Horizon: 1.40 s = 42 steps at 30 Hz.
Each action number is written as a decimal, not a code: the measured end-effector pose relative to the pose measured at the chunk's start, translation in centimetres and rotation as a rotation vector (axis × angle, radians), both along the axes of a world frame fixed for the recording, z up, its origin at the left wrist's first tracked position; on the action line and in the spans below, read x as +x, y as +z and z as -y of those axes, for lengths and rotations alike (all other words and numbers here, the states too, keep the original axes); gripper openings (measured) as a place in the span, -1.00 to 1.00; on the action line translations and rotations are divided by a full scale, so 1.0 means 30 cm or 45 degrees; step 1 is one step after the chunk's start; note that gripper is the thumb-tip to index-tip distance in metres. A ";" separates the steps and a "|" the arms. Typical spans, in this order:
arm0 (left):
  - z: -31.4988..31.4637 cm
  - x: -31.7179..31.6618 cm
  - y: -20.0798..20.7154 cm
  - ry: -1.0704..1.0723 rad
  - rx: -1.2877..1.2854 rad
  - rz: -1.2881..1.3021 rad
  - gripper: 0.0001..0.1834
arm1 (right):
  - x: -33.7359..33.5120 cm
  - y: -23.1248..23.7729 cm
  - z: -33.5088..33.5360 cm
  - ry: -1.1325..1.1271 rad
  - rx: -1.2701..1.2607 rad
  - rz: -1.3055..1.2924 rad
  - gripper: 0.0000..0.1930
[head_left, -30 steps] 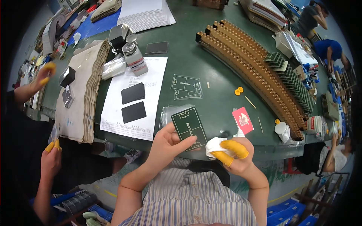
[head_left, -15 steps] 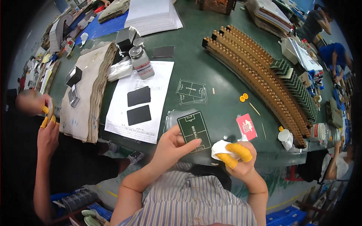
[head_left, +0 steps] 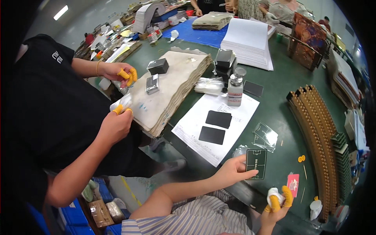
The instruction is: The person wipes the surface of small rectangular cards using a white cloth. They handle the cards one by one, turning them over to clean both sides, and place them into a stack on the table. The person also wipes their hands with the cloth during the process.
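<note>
Between thumb and fingers, my left hand [head_left: 234,170] grips a dark green card [head_left: 256,164] printed with white pitch-like lines, held up over the table's near edge. To its right, my right hand [head_left: 277,207] pinches a wad of white cloth [head_left: 275,196]; yellow finger cots cover two of its fingers. The card and the cloth are apart. Just beyond the held card lie several similar cards [head_left: 266,135], overlapping, and a clear plastic wrapper [head_left: 239,150]. A red card [head_left: 293,184] lies near my right hand, with two yellow finger cots [head_left: 301,158] and thin wooden sticks [head_left: 305,171] close by.
Two black card stacks [head_left: 212,135] rest on a white sheet [head_left: 188,133] beside a pump bottle [head_left: 235,92]. Long slotted wooden racks [head_left: 313,129] curve along the right, dark green cards in them. At left, a co-worker [head_left: 105,133] holds white cloth near a thick paper pile [head_left: 180,66].
My view has swung left, so the table things sit farther right and the co-worker shows more fully. My left hand still holds the card, my right hand the cloth.
</note>
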<state>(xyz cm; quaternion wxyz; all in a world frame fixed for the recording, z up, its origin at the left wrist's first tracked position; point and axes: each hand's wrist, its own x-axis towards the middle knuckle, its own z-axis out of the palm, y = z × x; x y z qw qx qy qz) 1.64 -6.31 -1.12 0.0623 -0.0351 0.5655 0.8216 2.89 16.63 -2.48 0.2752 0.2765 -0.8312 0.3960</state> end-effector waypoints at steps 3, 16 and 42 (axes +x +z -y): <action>-0.004 0.011 -0.007 0.033 -0.001 0.003 -0.53 | 0.026 -0.002 -0.024 -0.072 -0.128 0.140 -0.70; -0.035 -0.008 0.096 0.003 0.197 0.184 -0.55 | 0.075 -0.032 0.021 -0.189 -0.888 0.626 -0.73; -0.088 -0.015 0.113 -0.129 -0.070 0.240 -0.58 | 0.067 -0.048 0.017 -0.092 -0.838 0.641 -0.60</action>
